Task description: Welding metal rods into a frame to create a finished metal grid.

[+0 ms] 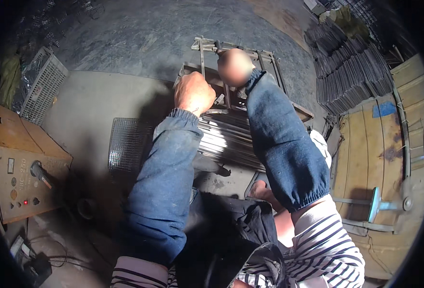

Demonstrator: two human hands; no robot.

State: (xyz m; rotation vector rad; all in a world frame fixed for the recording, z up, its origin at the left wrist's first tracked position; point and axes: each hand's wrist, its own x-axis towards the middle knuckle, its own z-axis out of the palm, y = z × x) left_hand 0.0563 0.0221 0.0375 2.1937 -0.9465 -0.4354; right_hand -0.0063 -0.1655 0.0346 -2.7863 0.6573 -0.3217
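Left hand (194,93) curled, right hand (235,67) blurred, at an angular, thin-barred metal frame (202,58); I cannot tell either grip

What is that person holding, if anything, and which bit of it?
I can't tell: the left grip is curled at the left of the metal frame, fingertips hidden; the right grip is blurred.

One fisheye view looks steeply down from the wearer's head, facing forward along the near blue sleeves (288,144) to the left grip (194,93), the right grip (236,67) and, farther off, the floor (130,43), whose edges seem lost toward the dark rim.
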